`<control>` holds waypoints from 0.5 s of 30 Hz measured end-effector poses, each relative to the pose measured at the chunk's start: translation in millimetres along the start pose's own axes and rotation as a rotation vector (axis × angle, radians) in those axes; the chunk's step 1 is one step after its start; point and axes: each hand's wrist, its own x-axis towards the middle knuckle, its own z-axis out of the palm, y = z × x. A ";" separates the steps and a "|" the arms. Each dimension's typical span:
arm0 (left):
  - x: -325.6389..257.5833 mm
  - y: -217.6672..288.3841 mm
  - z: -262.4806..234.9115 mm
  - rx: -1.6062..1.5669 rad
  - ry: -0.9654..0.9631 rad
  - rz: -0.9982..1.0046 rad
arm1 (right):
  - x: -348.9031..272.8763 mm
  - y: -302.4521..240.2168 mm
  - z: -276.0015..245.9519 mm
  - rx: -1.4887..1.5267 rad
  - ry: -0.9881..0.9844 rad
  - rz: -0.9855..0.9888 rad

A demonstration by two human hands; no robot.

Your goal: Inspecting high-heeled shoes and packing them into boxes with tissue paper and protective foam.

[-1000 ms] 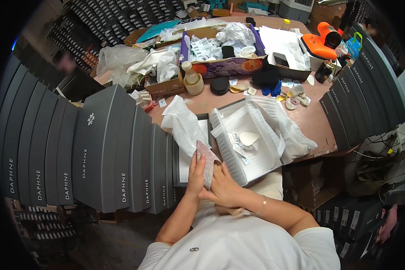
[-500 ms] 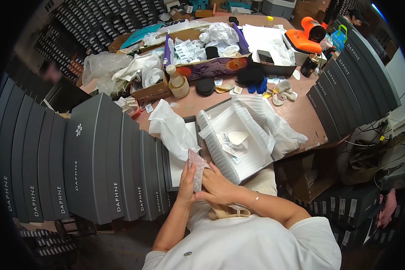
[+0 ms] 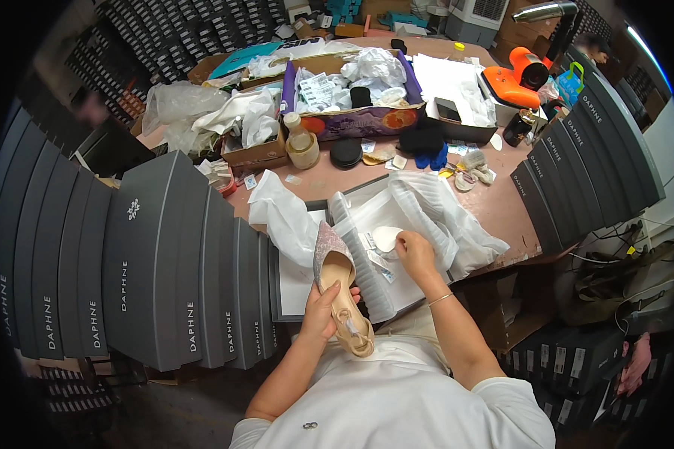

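Note:
My left hand [image 3: 322, 313] is wrapped round the middle of a pointed-toe shoe [image 3: 344, 301], thumb on the insole and fingers beneath. The shoe has a sparkly pink toe, a beige lining and a strap at the heel, which points toward me. My right hand [image 3: 418, 260] reaches into an open shoebox [image 3: 412, 301], its fingers pinched at the edge of a white oval pad [image 3: 385, 238]. Small printed packets [image 3: 382, 271] lie beside the pad. White foam wrap [image 3: 363, 277] lines the box's left side. White tissue paper [image 3: 281, 213] rises left of the shoe's toe.
Grey shoeboxes [image 3: 153, 262] stand in a row at left, and more [image 3: 577, 165] are stacked at right. Farther back on the table are a purple carton [image 3: 352, 123] of paper, a glue bottle [image 3: 302, 146], a round black tin [image 3: 345, 150] and an orange device [image 3: 511, 84].
My right hand has left the shoe and moved right to the white pad, which has shifted slightly. My left hand keeps the shoe, now turned so its open top shows.

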 end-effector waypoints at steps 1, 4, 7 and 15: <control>1.9 0.8 -0.3 -0.035 0.005 -0.012 | -0.4 0.7 -1.2 0.104 0.039 -0.002; 4.2 -1.8 -6.0 -0.104 -0.001 -0.030 | 0.6 -32.2 -28.4 0.393 0.110 0.028; 12.2 -8.1 -11.5 -0.262 -0.037 -0.107 | -6.4 -77.8 -70.8 0.160 0.118 -0.415; -12.4 -6.1 15.7 -0.190 -0.053 0.051 | -32.4 -116.4 -36.5 -0.048 -0.328 -0.959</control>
